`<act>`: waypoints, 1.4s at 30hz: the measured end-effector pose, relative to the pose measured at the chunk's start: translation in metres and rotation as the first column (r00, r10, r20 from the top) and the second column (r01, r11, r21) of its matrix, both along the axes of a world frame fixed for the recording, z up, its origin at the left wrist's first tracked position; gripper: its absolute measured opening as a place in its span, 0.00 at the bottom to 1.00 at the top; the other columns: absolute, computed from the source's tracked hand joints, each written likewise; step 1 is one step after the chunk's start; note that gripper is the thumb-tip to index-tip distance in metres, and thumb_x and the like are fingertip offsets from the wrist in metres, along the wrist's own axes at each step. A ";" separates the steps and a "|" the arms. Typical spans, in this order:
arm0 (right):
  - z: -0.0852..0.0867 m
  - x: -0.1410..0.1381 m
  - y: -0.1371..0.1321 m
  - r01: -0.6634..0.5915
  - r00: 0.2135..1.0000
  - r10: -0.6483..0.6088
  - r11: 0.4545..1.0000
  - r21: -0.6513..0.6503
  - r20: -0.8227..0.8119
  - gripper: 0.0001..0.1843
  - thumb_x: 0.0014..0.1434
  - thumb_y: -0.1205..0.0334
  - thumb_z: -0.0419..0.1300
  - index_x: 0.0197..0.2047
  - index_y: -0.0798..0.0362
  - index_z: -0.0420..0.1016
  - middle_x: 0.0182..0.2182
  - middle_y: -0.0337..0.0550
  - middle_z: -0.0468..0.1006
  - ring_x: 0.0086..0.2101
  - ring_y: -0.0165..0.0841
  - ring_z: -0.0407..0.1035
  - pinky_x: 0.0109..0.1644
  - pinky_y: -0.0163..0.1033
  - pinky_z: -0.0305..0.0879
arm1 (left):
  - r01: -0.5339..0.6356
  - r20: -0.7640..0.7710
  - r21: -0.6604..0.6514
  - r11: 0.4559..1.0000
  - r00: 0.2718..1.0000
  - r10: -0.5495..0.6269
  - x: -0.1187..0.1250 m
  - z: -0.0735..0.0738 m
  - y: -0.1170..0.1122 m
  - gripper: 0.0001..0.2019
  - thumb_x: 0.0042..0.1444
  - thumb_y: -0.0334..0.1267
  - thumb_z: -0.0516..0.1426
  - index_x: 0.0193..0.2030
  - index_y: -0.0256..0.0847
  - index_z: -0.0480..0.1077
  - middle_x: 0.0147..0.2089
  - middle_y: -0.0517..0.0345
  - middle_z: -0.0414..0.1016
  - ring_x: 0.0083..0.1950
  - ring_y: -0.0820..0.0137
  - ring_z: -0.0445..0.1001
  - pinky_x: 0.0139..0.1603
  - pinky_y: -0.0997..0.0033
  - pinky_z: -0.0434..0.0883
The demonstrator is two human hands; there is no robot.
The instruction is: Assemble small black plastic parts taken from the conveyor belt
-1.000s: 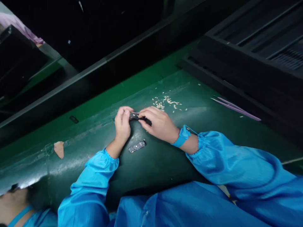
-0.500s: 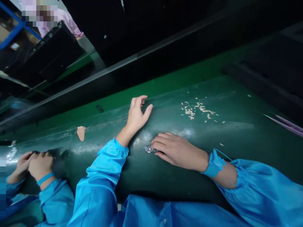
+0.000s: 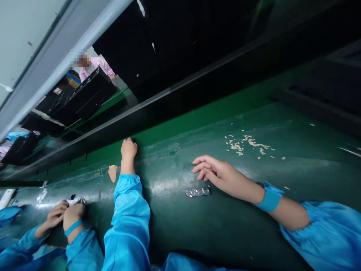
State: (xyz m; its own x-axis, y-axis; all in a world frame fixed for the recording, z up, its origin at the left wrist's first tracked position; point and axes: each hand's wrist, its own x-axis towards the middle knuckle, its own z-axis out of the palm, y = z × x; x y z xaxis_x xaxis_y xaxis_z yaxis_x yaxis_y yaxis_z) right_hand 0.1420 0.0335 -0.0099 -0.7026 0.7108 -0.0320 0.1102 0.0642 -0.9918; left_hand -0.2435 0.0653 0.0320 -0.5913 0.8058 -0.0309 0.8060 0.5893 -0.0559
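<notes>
On the green bench mat lies a narrow dark circuit board (image 3: 197, 192), flat and untouched. My right hand (image 3: 216, 171) is just above and beyond it, open, with nothing in its loosely bent fingers. Out at the mat's far side, my left hand (image 3: 129, 148) is closed, fingers curled down out of sight. What it grips is hidden beneath it; a small black object showed at about that place earlier. A tan pointed scrap (image 3: 113, 173) lies just left of my left wrist.
Many small pale strips (image 3: 248, 143) are scattered at the back right. Tweezers (image 3: 349, 151) lie at the right edge. A co-worker's hands (image 3: 72, 216) work at the left. A dark ledge (image 3: 169, 101) runs along the back; another person (image 3: 97, 66) sits beyond.
My right hand has let go of the circuit board and lifted away. My left hand has moved left and farther out, its fingers now curled. The camera view has shifted.
</notes>
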 end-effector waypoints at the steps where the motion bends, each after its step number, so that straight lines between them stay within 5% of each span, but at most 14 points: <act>1: -0.003 0.000 0.000 0.037 0.999 -0.037 0.999 -0.021 -0.019 0.15 0.66 0.61 0.52 0.55 0.50 0.65 0.47 0.51 0.82 0.36 0.37 0.80 0.38 0.42 0.76 | 0.024 -0.008 0.014 1.000 1.000 -0.024 0.005 -0.001 0.001 0.20 0.64 0.33 0.53 0.61 0.31 0.71 0.59 0.32 0.72 0.62 0.48 0.73 0.60 0.55 0.71; 5: -0.011 -0.002 0.001 0.214 0.975 -0.215 0.977 -0.010 -0.056 0.20 0.59 0.67 0.54 0.55 0.49 0.64 0.48 0.50 0.81 0.29 0.33 0.79 0.36 0.42 0.76 | 0.148 -0.003 0.107 0.983 0.989 -0.149 0.032 0.001 0.010 0.17 0.64 0.31 0.51 0.55 0.36 0.76 0.56 0.39 0.73 0.59 0.53 0.74 0.58 0.59 0.72; 8: -0.013 -0.002 0.009 0.340 0.936 -0.330 0.938 0.072 -0.126 0.23 0.57 0.67 0.56 0.57 0.49 0.62 0.49 0.50 0.79 0.32 0.35 0.81 0.40 0.44 0.77 | 0.281 0.138 0.391 0.877 0.924 -0.357 0.072 -0.003 0.016 0.12 0.64 0.34 0.54 0.49 0.39 0.76 0.49 0.46 0.75 0.50 0.60 0.77 0.53 0.63 0.74; 9: -0.013 -0.002 0.012 0.376 0.921 -0.360 0.921 0.100 -0.146 0.24 0.57 0.67 0.57 0.57 0.49 0.62 0.49 0.50 0.79 0.35 0.36 0.82 0.43 0.45 0.78 | 0.286 0.243 0.500 0.817 0.860 -0.449 0.091 -0.007 0.015 0.10 0.63 0.36 0.55 0.47 0.39 0.75 0.47 0.47 0.76 0.47 0.63 0.78 0.50 0.64 0.75; 11: -0.010 0.000 0.018 0.428 0.899 -0.403 0.891 0.153 -0.170 0.25 0.57 0.67 0.58 0.58 0.48 0.61 0.50 0.50 0.79 0.40 0.38 0.82 0.46 0.46 0.78 | 0.204 0.513 0.624 0.754 0.620 -0.593 0.135 -0.017 0.009 0.08 0.64 0.40 0.56 0.45 0.39 0.73 0.43 0.50 0.78 0.42 0.66 0.79 0.45 0.67 0.77; 14: -0.005 0.003 0.021 0.478 0.876 -0.448 0.854 0.204 -0.178 0.23 0.60 0.68 0.56 0.58 0.48 0.61 0.49 0.49 0.80 0.38 0.36 0.82 0.45 0.44 0.79 | 0.068 0.791 0.584 0.809 0.176 -0.586 0.196 -0.033 -0.012 0.13 0.67 0.48 0.56 0.47 0.40 0.68 0.38 0.52 0.81 0.37 0.67 0.81 0.41 0.67 0.79; 16: -0.002 0.004 0.020 0.528 0.849 -0.501 0.817 0.231 -0.169 0.21 0.62 0.68 0.54 0.58 0.48 0.62 0.47 0.46 0.81 0.31 0.32 0.79 0.38 0.41 0.77 | 0.002 0.840 0.541 0.841 0.047 -0.540 0.220 -0.040 -0.026 0.16 0.65 0.52 0.58 0.47 0.40 0.68 0.37 0.51 0.83 0.37 0.67 0.83 0.44 0.65 0.80; 18: -0.002 0.005 0.020 0.594 0.803 -0.574 0.752 0.286 -0.159 0.19 0.63 0.67 0.54 0.57 0.48 0.63 0.44 0.44 0.81 0.24 0.28 0.72 0.31 0.39 0.72 | -0.047 0.862 0.507 0.860 0.008 -0.508 0.228 -0.042 -0.033 0.20 0.62 0.53 0.62 0.50 0.39 0.68 0.40 0.48 0.85 0.38 0.66 0.84 0.44 0.66 0.81; 21: -0.004 0.006 0.020 0.628 0.766 -0.625 0.678 0.382 -0.151 0.22 0.60 0.72 0.53 0.57 0.48 0.64 0.44 0.43 0.80 0.21 0.25 0.63 0.30 0.38 0.68 | -0.055 0.880 0.474 0.879 -0.012 -0.475 0.225 -0.044 -0.033 0.27 0.58 0.53 0.65 0.57 0.39 0.69 0.47 0.44 0.85 0.43 0.61 0.85 0.39 0.67 0.81; 25: -0.003 0.006 0.023 0.603 0.788 -0.590 0.681 0.416 -0.177 0.24 0.57 0.74 0.53 0.57 0.52 0.67 0.49 0.50 0.77 0.34 0.32 0.73 0.39 0.40 0.73 | -0.009 0.853 0.520 0.854 0.043 -0.520 0.222 -0.049 -0.029 0.24 0.57 0.50 0.66 0.55 0.37 0.75 0.50 0.44 0.84 0.48 0.59 0.85 0.48 0.61 0.83; 28: 0.000 0.004 0.024 0.537 0.839 -0.506 0.716 0.446 -0.199 0.18 0.60 0.68 0.57 0.54 0.54 0.73 0.51 0.53 0.77 0.49 0.40 0.75 0.51 0.46 0.75 | 0.062 0.805 0.582 0.811 0.096 -0.585 0.223 -0.052 -0.031 0.19 0.58 0.48 0.65 0.52 0.39 0.77 0.51 0.47 0.84 0.50 0.59 0.84 0.56 0.57 0.81; 30: 0.000 0.003 0.024 0.478 0.877 -0.450 0.776 0.411 -0.169 0.17 0.62 0.64 0.59 0.54 0.52 0.76 0.51 0.50 0.80 0.51 0.40 0.75 0.56 0.48 0.74 | 0.137 0.772 0.606 0.784 0.137 -0.621 0.224 -0.052 -0.033 0.16 0.61 0.45 0.62 0.52 0.41 0.78 0.51 0.50 0.84 0.51 0.60 0.84 0.57 0.57 0.80; 34: -0.003 0.001 0.024 0.450 0.893 -0.427 0.856 0.256 -0.142 0.16 0.64 0.64 0.58 0.53 0.49 0.81 0.52 0.43 0.83 0.52 0.38 0.78 0.61 0.49 0.74 | 0.267 0.692 0.616 0.742 0.267 -0.671 0.225 -0.046 -0.035 0.10 0.63 0.41 0.59 0.47 0.41 0.78 0.44 0.54 0.85 0.44 0.64 0.84 0.46 0.66 0.79; 42: -0.005 0.002 0.027 0.467 0.883 -0.438 0.859 0.211 -0.169 0.16 0.64 0.64 0.59 0.52 0.49 0.84 0.51 0.41 0.84 0.52 0.38 0.79 0.62 0.49 0.74 | 0.328 0.588 0.640 0.695 0.374 -0.718 0.226 -0.043 -0.035 0.07 0.62 0.37 0.58 0.37 0.39 0.77 0.25 0.64 0.72 0.25 0.76 0.66 0.28 0.75 0.63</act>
State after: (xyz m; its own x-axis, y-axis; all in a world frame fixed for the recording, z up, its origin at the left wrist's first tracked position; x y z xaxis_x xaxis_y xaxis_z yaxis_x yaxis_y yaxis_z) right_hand 0.1441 0.0605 -0.0152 -0.2902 0.9270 0.2374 0.0753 0.2694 -0.9601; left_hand -0.0171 0.0306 -0.0113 0.0701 0.9858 0.1528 0.5432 -0.1662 0.8230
